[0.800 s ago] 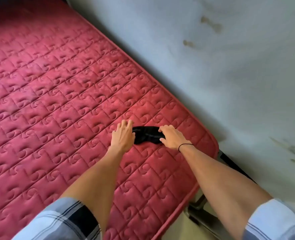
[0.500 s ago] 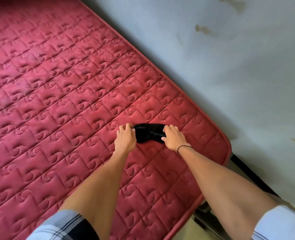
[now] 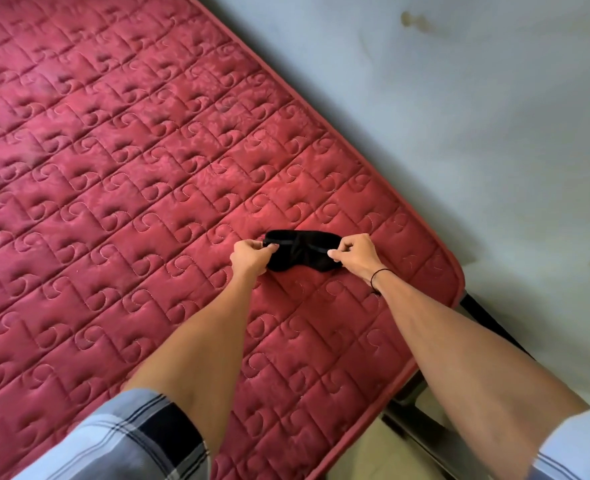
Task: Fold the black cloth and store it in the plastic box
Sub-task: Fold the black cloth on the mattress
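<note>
Bed: red quilted mattress [image 3: 120, 188], near corner by wall
Cloth [image 3: 298, 249]: lies flat there; firm surface suits folding
Left hand [image 3: 252, 256]: fingers pinch left end
Right hand [image 3: 354, 252]: fingers pinch right end; likely keeping it taut
Box: unseen

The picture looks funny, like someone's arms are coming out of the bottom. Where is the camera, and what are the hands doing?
The camera sits on a person's head and looks down, so you see their own two arms. Below them lies a red quilted mattress beside a pale grey wall. On the mattress rests a small black cloth. The left hand pinches its left end and the right hand pinches its right end. The right wrist wears a thin black band. No plastic box shows here.
</note>
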